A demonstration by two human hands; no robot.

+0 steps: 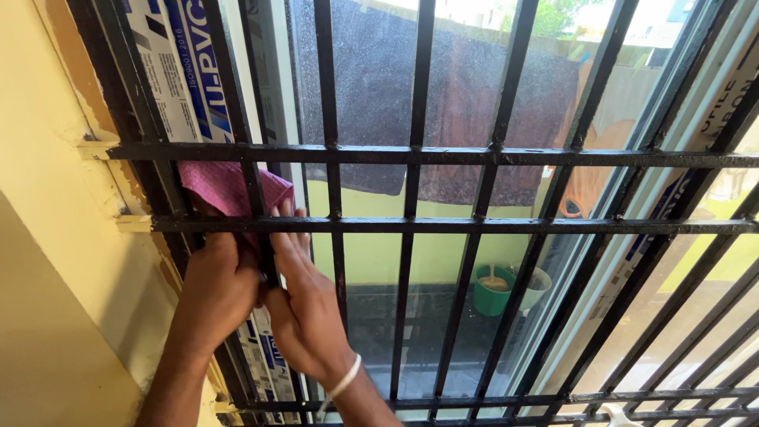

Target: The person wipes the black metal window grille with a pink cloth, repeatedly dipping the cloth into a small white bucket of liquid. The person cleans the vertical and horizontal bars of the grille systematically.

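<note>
A pink cloth (225, 183) is pushed behind the black metal window grille (411, 156), at its left side. My left hand (217, 289) grips the cloth where it wraps one vertical bar. My right hand (304, 304) presses against the same bar and cloth from the right, its fingers reaching up to the lower crossbar. A white band sits on my right wrist. Part of the cloth is hidden behind the bars and my hands.
A yellow wall (47, 261) borders the grille on the left. Behind the bars is a sliding window frame with white and blue film (186, 55). Outside hang dark cloths (443, 111), and a green bucket (494, 289) stands below.
</note>
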